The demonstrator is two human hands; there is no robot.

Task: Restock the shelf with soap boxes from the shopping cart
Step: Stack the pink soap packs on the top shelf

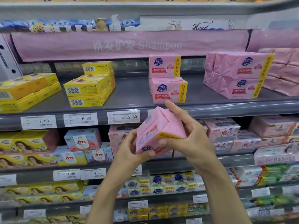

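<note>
Currently, in the head view, both hands hold one pink soap box (160, 128) tilted in the air, just in front of the grey shelf (137, 92). The left hand (134, 149) grips its lower corner. The right hand (189, 136) wraps its right end, fingers (174, 109) curled over the top. This looks like the placing step. Next, the box probably needs levelling and setting beside the two stacked pink boxes (168, 81).

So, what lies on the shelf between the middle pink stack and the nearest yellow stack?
Head view: only bare grey shelf between the pink stack and yellow stack.
</note>
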